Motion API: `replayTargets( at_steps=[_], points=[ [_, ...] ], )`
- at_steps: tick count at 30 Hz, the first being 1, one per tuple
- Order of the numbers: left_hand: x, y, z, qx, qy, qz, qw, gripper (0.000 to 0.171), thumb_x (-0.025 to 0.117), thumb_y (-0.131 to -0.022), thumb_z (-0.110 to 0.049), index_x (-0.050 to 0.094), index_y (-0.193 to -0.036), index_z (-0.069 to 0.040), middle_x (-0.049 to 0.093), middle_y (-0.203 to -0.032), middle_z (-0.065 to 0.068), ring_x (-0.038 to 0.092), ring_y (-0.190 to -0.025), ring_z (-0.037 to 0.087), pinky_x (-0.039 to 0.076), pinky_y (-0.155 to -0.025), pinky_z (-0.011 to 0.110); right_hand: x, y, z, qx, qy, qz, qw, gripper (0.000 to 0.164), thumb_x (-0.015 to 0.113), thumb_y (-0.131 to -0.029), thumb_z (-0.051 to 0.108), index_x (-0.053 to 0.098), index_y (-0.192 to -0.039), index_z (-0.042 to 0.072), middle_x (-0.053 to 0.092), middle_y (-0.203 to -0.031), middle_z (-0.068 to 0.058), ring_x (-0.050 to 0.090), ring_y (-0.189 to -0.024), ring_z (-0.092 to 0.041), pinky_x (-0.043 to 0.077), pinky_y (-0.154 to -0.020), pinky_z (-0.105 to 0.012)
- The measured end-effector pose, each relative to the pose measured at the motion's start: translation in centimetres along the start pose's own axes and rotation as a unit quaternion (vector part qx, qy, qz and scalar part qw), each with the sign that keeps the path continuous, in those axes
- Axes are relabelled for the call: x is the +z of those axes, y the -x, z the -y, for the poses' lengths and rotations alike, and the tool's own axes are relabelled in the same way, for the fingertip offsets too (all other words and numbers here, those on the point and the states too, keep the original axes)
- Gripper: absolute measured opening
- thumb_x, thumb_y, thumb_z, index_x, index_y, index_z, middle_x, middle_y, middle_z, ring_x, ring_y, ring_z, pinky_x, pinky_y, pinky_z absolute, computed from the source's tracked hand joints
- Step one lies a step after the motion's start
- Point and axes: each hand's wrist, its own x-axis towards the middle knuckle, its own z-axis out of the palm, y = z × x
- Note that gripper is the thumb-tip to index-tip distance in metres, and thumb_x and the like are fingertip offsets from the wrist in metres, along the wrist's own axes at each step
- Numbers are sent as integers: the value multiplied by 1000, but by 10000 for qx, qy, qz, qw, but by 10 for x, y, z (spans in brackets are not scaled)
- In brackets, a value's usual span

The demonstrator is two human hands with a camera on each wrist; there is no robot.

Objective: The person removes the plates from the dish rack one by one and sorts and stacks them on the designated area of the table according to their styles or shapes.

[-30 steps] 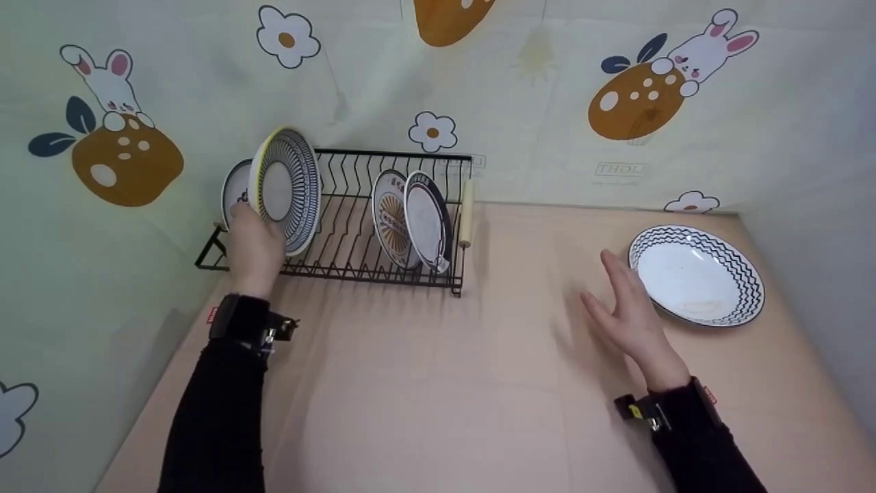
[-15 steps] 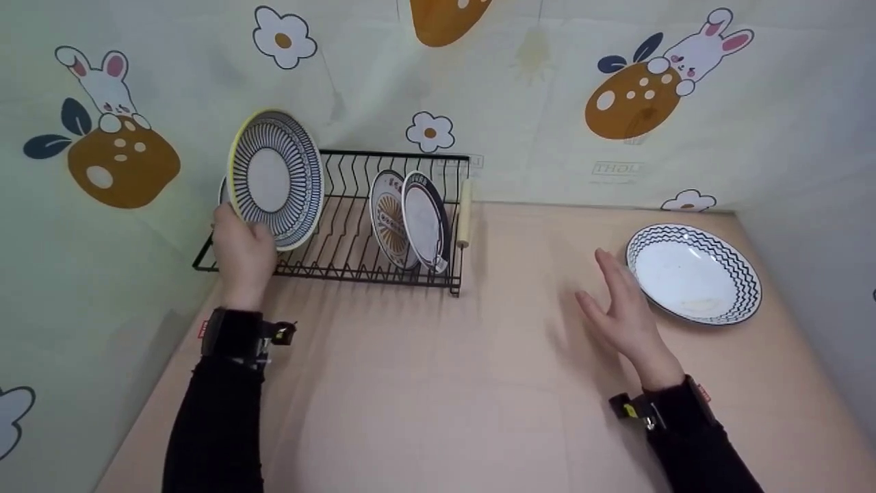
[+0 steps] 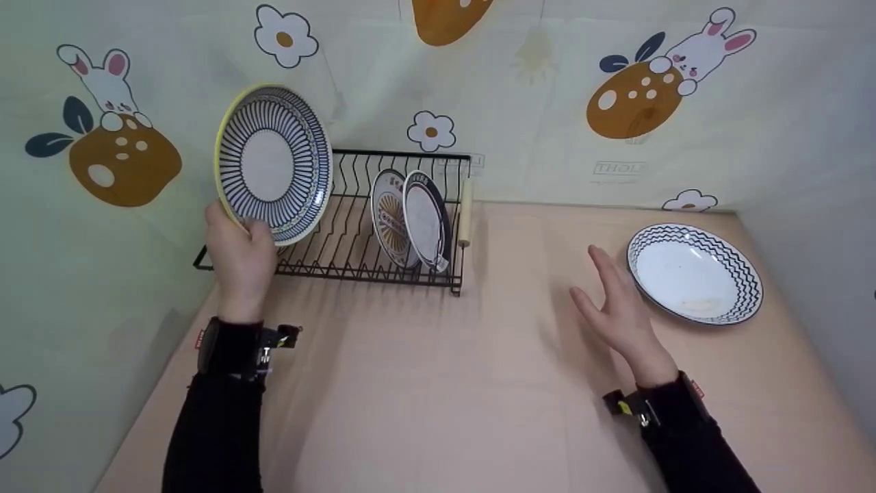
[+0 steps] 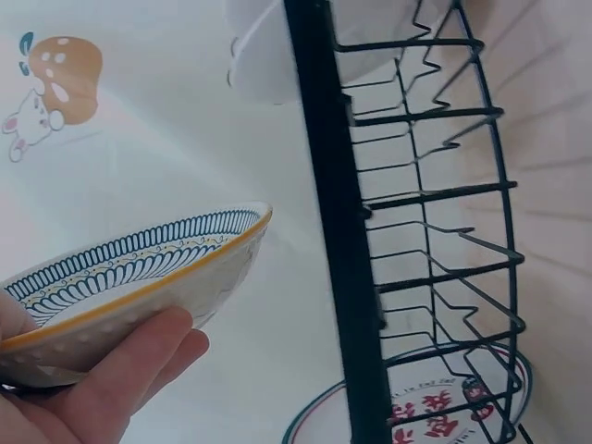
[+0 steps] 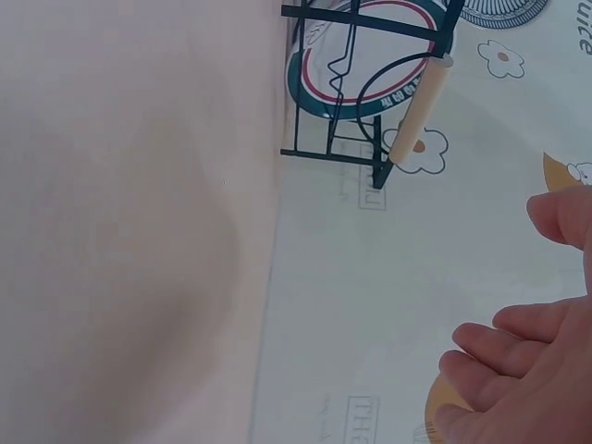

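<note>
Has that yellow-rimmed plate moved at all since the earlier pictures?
Yes, upward: the plate in the left hand has risen against the rack, its top edge now standing higher above it.

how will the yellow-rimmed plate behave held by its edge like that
The yellow-rimmed plate should feel stiff: it shows no sag though the left hand grips only its lower edge. With most of it above that grip, it may tip or twist. Its ceramic-looking body suggests it could chip if knocked against the wire rack.
</note>
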Motion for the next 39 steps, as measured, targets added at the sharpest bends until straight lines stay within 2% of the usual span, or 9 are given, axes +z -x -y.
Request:
replayTargets(
  at_steps=[6,14,19,24,29,32,34,39],
  points=[
    [-1,5,-10,134,394,-221,9989,42,41,-90,5,43,-132,11,58,-116,18,58,-100,21,49,-81,31,0,-3,5,-24,-36,13,10000,66,68,-90,10,38,-146,-8,40,-147,-31,34,-137,-44,27,-111,-59],
    [1,11,-19,602,1115,-421,9910,42,43,-84,11,51,-125,8,62,-107,12,58,-90,17,49,-76,27,1,-7,12,-77,-128,-14,9999,67,68,-90,10,37,-147,-7,40,-148,-28,35,-137,-42,28,-111,-58],
    [2,18,-36,856,1780,-254,9800,46,40,-83,16,52,-127,8,63,-111,17,60,-97,25,52,-83,31,2,-9,16,-182,-229,-95,9995,67,69,-90,9,38,-146,-8,42,-148,-26,37,-137,-39,29,-111,-57],
    [2,29,-56,853,2177,-17,9723,47,40,-84,17,49,-129,8,61,-114,19,61,-102,28,53,-88,34,3,-10,18,-216,-345,-156,9990,65,68,-90,8,38,-146,-8,44,-147,-25,38,-136,-38,29,-111,-56],
    [10,30,-47,864,2445,21,9658,57,40,-83,19,43,-138,5,58,-121,16,57,-110,29,50,-95,37,5,-10,19,-354,-357,-258,9984,64,68,-89,6,40,-144,-9,46,-145,-25,40,-134,-39,29,-111,-55],
    [15,33,-40,850,2446,6,9659,55,42,-83,18,45,-137,5,59,-120,14,58,-109,27,51,-94,37,7,-10,20,-425,-355,-291,9980,63,68,-89,6,40,-144,-10,47,-144,-26,41,-133,-41,29,-110,-56],
    [17,37,-39,844,2420,29,9666,53,43,-84,17,47,-135,5,60,-118,13,59,-107,26,52,-92,36,8,-10,20,-451,-370,-315,9978,63,68,-88,5,41,-143,-10,47,-143,-26,41,-132,-42,30,-110,-57],
    [23,46,-39,857,2631,179,9608,55,42,-84,16,46,-137,3,59,-121,13,59,-110,29,52,-94,38,10,-10,22,-467,-461,-310,9974,62,67,-88,4,41,-143,-11,47,-144,-26,41,-133,-42,30,-110,-57]
  ],
)
